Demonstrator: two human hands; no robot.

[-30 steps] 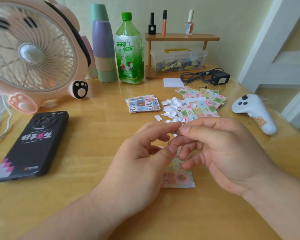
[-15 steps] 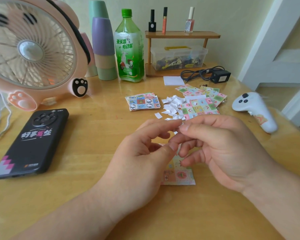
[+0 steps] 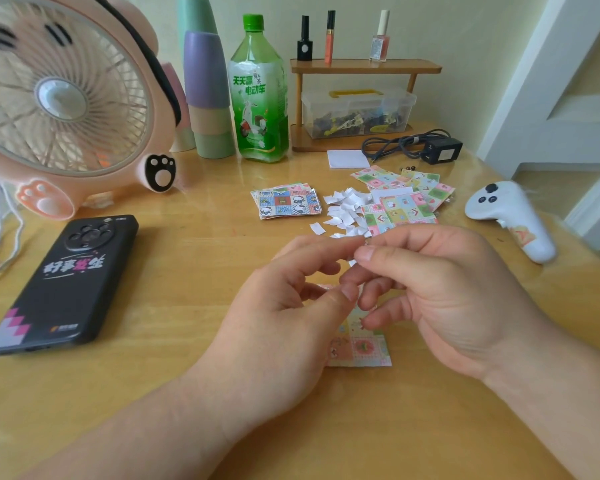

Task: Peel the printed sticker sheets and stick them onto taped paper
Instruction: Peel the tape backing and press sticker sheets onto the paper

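My left hand (image 3: 284, 313) and my right hand (image 3: 440, 292) meet fingertip to fingertip above the table's middle and pinch a tiny sticker piece (image 3: 353, 262) between them; it is mostly hidden. Under the hands lies a small paper (image 3: 364, 348) covered with coloured stickers, partly hidden. Farther back lie a stack of cartoon sticker sheets (image 3: 288, 201), a heap of white peeled backing scraps (image 3: 343, 213) and several pink-green sticker sheets (image 3: 406, 195).
A black phone (image 3: 66, 278) lies at the left, a pink fan (image 3: 63, 98) behind it. Stacked cups (image 3: 207, 95), a green bottle (image 3: 258, 95), a wooden shelf (image 3: 364, 67) with a clear box, a charger (image 3: 440, 150) and a white controller (image 3: 513, 220) ring the wooden table (image 3: 153, 393).
Both hands stay pinched together in the same spot; the fingers have shifted only slightly on the small piece.
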